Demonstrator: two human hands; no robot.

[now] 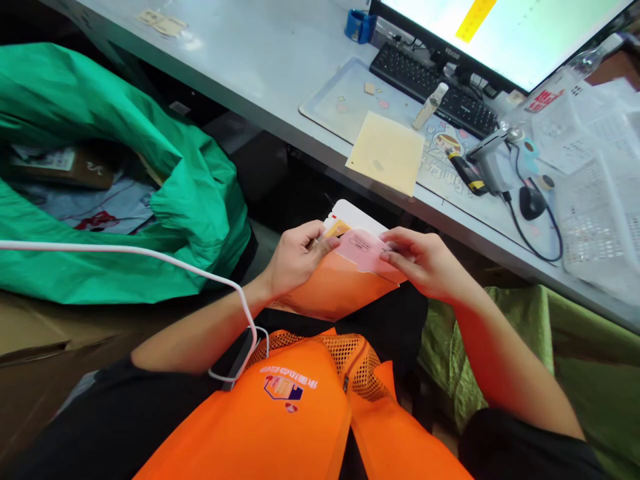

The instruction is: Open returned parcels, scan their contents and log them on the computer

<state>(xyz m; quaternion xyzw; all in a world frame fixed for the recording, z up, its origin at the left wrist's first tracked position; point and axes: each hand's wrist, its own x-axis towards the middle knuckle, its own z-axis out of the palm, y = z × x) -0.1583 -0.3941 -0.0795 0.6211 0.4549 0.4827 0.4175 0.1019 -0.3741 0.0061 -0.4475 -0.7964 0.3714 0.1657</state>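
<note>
And there it is, right in front of the chest: the left hand (295, 260) is curled closed, pinching the edge of an orange folder (340, 290), while the right hand (425, 263) grips a pink slip (363, 250) between thumb and fingers, the slip sitting in the folder's mouth between both hands. A white card (353, 217) pokes up just behind it (a small yellow tag (337, 229) peeks out too). Off to the left, a green bag (100, 213); beyond the hands, a grey desk (215, 80).
</note>
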